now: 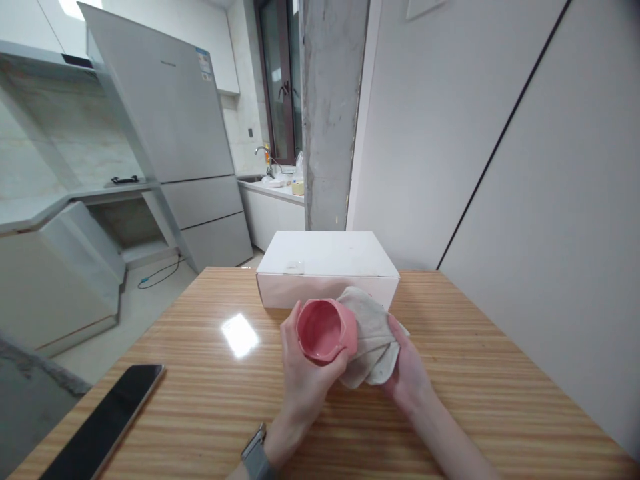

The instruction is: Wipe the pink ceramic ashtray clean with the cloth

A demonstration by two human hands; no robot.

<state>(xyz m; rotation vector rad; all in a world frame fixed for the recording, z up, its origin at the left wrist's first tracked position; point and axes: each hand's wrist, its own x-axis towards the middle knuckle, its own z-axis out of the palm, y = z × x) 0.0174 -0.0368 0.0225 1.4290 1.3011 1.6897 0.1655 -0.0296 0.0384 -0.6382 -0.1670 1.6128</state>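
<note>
A pink cup point(324, 330) is tilted with its mouth toward me, just above the wooden table point(210, 400). My left hand point(303, 380) wraps around its lower side and rim and holds it. A beige cloth point(371, 333) is pressed against the cup's right side and base. My right hand point(407, 370) is closed on that cloth from underneath, its fingers mostly hidden by the fabric. A watch point(256, 457) sits on my left wrist.
A white box point(327, 263) stands on the table right behind the cup. A dark phone point(107, 420) lies near the table's left front edge. A white wall closes the right side. A fridge point(175, 133) and kitchen counter point(273, 190) stand beyond.
</note>
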